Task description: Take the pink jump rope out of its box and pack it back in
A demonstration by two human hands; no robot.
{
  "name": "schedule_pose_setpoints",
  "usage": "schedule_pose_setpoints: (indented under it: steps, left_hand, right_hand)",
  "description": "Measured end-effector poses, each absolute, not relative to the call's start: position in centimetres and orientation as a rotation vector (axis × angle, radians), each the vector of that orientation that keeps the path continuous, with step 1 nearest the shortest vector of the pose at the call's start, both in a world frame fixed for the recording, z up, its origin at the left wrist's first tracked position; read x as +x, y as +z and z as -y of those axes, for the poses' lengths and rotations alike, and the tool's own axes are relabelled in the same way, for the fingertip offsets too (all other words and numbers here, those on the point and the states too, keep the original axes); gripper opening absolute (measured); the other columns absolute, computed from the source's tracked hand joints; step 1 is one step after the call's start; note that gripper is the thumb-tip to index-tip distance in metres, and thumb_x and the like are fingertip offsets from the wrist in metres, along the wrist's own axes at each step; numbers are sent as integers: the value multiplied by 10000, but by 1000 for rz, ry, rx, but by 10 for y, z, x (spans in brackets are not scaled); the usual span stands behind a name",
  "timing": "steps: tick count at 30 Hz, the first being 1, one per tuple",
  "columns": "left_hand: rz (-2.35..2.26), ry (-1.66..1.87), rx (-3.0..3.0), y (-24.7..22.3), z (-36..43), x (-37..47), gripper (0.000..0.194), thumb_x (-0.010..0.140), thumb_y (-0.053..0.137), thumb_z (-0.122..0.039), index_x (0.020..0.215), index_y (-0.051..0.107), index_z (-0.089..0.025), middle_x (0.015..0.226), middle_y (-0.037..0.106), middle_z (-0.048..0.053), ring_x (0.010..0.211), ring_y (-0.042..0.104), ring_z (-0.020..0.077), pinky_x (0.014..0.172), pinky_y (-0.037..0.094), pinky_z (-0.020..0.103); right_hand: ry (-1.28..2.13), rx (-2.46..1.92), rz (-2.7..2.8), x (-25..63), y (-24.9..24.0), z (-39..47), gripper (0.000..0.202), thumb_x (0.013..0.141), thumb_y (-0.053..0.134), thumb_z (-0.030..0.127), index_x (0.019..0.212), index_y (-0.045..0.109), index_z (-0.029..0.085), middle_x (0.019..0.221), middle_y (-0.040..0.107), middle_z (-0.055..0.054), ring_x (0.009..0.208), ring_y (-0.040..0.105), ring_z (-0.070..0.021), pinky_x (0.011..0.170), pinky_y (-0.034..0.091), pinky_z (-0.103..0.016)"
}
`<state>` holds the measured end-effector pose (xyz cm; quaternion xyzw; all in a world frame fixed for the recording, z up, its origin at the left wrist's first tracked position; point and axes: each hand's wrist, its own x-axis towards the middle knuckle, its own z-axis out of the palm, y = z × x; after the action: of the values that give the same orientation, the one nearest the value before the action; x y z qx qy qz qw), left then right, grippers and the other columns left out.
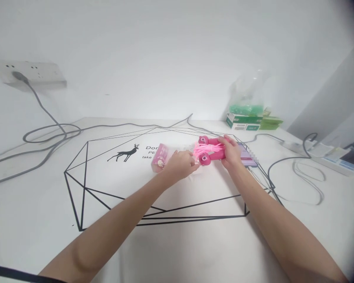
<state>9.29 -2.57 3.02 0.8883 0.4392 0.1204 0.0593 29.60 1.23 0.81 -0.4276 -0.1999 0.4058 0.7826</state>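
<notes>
A pink jump rope is held above the table, its light pink cord bundled between two darker pink handles with eye-like ends. My right hand is wrapped around the handles at their right end. My left hand has its fingers curled and pinched at the left end of the cord bundle; what exactly lies between the fingertips is partly hidden. Just behind and left of it is a pink and clear plastic package, partly covered by that hand.
The white table mat has black lines and a deer print. Beyond my right hand lies a purple phone-like object. Green and white boxes carry a clear plastic bag. Grey cables run along the wall to a socket; a power strip is right.
</notes>
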Motion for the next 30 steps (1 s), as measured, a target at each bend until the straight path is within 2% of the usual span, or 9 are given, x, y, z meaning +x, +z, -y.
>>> schedule_pose_setpoints:
  steps: [3,7,10,13,17,20,23,26,30]
  left_hand:
    - [-1347,240,2739,38,25,102,169,845,535,-162,813,700,-178,1088,644,87,1012,614,222,864,492,326]
    - [-1320,55,2806,41,31,109,210,793,526,-63,820,716,-148,1101,643,130,1086,581,244,913,469,333]
    - [-1349,-36,2838,39,40,108,202,827,521,-119,858,721,-114,1212,613,184,1190,526,301,1001,423,416]
    - [-1385,-97,2858,33,49,104,259,868,529,-232,966,714,-79,1419,464,232,1324,415,371,1071,358,498]
    - [-1409,-175,2910,27,54,98,359,917,483,-305,1100,682,-69,1533,305,233,1420,286,380,1135,279,506]
    - [-1414,-114,2933,22,54,94,449,916,498,-334,1286,580,-93,1548,276,226,1425,274,386,1136,277,521]
    - [-1419,22,2942,14,54,91,605,907,512,-323,1453,385,-94,1562,250,213,1426,272,382,1134,286,529]
    - [-1481,189,2914,6,55,89,701,892,517,-308,1497,266,-58,1562,256,208,1421,298,358,1143,287,502]
    - [-1564,415,2882,-4,57,87,713,873,519,-310,1489,268,-53,1549,299,191,1404,345,323,1148,289,474]
  right_hand:
    - [855,-928,436,297,6,-13,445,526,787,113,945,646,163,758,678,10,679,657,-143,582,555,-237]
    - [848,-930,438,300,6,-12,458,520,794,130,951,646,167,780,678,5,688,660,-149,576,556,-243]
    - [850,-932,428,301,7,-13,453,517,795,133,944,648,172,804,681,5,698,662,-147,585,560,-244]
    - [835,-923,431,300,7,-13,429,518,791,129,922,650,168,802,682,5,695,660,-142,593,562,-240]
    - [844,-919,417,298,13,-12,431,531,786,118,936,646,171,791,681,13,695,663,-143,581,565,-241]
    - [835,-887,388,301,23,-10,418,548,773,84,939,643,153,772,680,12,696,665,-136,603,572,-233]
    - [809,-847,381,306,38,-8,402,572,760,64,948,642,147,763,674,17,705,670,-132,625,581,-230]
    - [790,-845,389,312,49,-5,380,601,748,68,952,639,161,798,679,16,732,677,-135,627,587,-235]
    - [782,-842,391,309,46,-4,392,586,759,66,949,644,156,794,690,5,730,677,-139,623,584,-235]
